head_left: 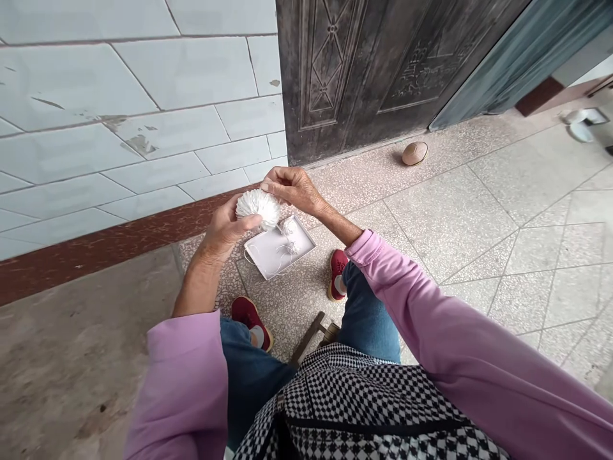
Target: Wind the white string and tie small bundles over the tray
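The two hands at the centre of the frame, left of middle, meet at one object. The left hand (221, 227) is clamped on a white pompom (257, 206), thumb laid across its lower edge and fingers behind at the left. The right hand (293, 188) has thumb and forefinger pinched together at the pompom's upper right rim, apparently on its strands; what lies between the fingertips is too small to tell. The pompom is held above a shallow pale tray (265, 254) on the speckled floor (414, 220), in which lie small white tufts (290, 236) and thin cord (248, 257).

Handling (judged): very light, soft and springy, easily crushed or pulled loose at its fine strands, unlikely to slip. The best hold is a gentle one low on the body, thumb opposed to fingers, leaving the outer strands free.

Orientation: the ruffled face turns up toward the viewer, strands fanning outward. The outline is widest from left to right, yet allowing for the flattened picture it is nearly round, with no clear long axis.
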{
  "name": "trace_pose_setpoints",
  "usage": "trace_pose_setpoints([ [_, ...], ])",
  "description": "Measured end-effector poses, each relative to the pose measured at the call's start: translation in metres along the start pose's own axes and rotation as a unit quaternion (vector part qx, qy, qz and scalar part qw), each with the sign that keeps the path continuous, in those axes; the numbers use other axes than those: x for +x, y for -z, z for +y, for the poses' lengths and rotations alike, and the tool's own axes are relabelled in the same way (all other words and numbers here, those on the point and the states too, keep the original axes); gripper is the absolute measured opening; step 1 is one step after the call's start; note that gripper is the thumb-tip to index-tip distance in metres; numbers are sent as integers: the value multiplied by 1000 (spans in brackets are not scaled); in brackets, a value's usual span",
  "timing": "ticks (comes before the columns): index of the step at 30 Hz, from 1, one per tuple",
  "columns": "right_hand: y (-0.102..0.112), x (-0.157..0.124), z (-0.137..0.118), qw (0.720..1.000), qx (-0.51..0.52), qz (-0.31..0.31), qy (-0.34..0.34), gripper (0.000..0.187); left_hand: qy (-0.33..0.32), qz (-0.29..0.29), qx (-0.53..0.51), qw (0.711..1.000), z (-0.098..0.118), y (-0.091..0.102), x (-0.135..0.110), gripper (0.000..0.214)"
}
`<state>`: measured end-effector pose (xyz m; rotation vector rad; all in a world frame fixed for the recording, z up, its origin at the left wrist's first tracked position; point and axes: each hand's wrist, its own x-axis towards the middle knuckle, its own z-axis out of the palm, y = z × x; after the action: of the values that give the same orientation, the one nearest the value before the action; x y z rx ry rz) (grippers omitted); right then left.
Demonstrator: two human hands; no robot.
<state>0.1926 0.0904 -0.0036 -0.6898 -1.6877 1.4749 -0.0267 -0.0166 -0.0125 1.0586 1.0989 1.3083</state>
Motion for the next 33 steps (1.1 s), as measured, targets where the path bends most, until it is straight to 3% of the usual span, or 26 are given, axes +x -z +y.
trace_pose_setpoints([
  [3, 1, 9, 14, 1000, 18, 6, -23, 53, 34, -5, -54, 998, 6, -5, -7, 82],
  [5, -2, 12, 19, 999, 24, 10, -44, 49, 18, 16, -89, 996, 9, -9, -9, 84],
  [8, -10, 10, 23, 997, 8, -35, -66, 52, 0, 52, -119, 991, 13, -11, -8, 93],
  [12, -23, 4, 23, 994, -59, -84, -42, 61, -12, 85, -141, 986, 14, -9, -6, 93],
  [18, -35, -4, 22, 970, -200, -132, -30, 39, -21, 124, -163, 979, 2, 1, 0, 88],
  [22, -30, -4, 26, 959, -254, -126, -23, 38, 8, 133, -188, 973, -10, 6, 3, 87],
  [25, -24, -5, 24, 948, -281, -149, -26, 38, 20, 134, -166, 977, -19, 5, 8, 91],
  [29, -22, -16, 11, 937, -262, -231, -23, 35, -10, 157, -92, 983, -31, 1, 21, 92],
  [33, -20, -25, 2, 947, -204, -247, 6, 34, -28, 203, 4, 979, -36, 3, 33, 97],
])
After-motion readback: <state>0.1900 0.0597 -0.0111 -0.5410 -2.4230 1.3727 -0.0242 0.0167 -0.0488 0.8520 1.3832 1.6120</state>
